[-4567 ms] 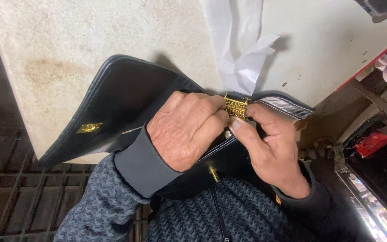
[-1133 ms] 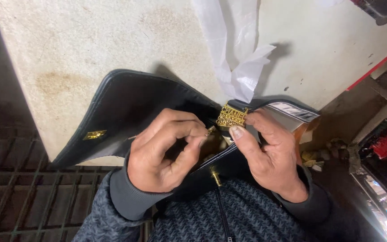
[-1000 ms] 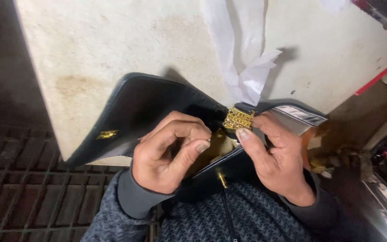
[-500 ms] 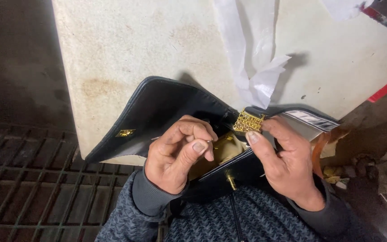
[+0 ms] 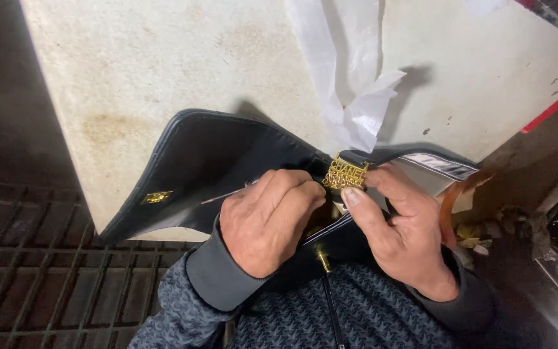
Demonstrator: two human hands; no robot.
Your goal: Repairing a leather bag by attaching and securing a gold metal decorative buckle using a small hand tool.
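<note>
Two hands work at the gold clasp of an open black handbag.

Left of the clasp, the handbag point(image 5: 214, 161) lies with its flap open on the table point(image 5: 163, 64). The left hand point(image 5: 266, 220) pinches a thin metal tool point(image 5: 224, 195). The gold clasp point(image 5: 345, 174) sits on the bag's rim; the right hand point(image 5: 402, 229) has its fingers closed on it. The fitting seems unfinished. The tool's tip is hidden, and the bag's inside is dark.

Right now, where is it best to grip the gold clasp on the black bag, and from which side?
Probably by its two short ends, from the sides. The gold clasp is a flat openwork plate standing at the black bag opening; the right hand thumb already presses below it, the left hand alongside.
</note>
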